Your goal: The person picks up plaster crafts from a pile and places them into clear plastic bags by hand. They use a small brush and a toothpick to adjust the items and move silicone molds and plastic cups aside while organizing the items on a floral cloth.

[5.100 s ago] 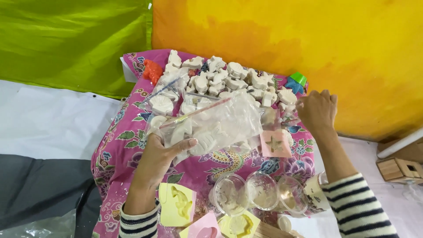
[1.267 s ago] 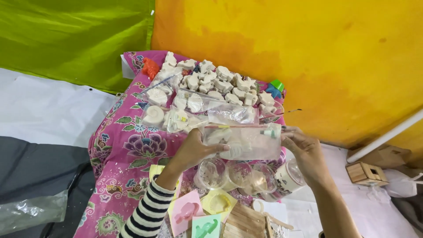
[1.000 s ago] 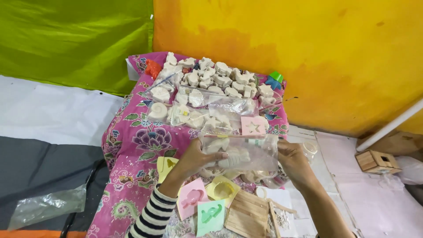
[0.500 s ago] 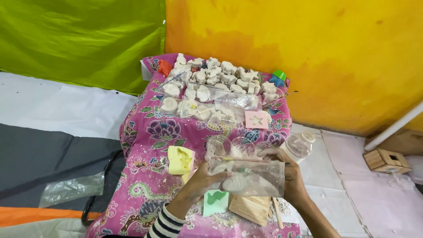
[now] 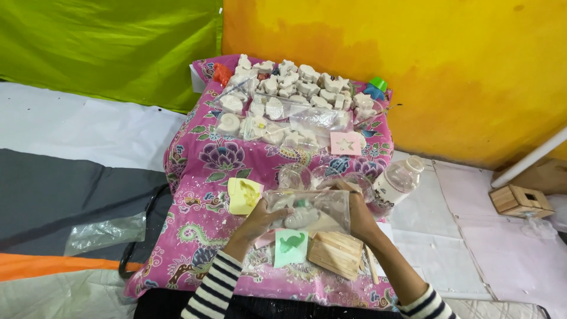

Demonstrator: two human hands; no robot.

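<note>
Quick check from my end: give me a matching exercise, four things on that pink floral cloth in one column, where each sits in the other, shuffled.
Things:
1. clear plastic bag of white plaster pieces
2. green square mould with a dinosaur shape
3. pink square mould with a star shape
4. yellow square mould

Places:
A. just left of the left hand
B. held between both hands
C. far side, below the heap of white casts
D. near edge, beside the bundle of wooden sticks

Pairs: 1-B, 2-D, 3-C, 4-A

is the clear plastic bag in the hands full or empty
Not empty: pale cast shapes show through the clear plastic bag, held between the left hand and right hand.
</note>
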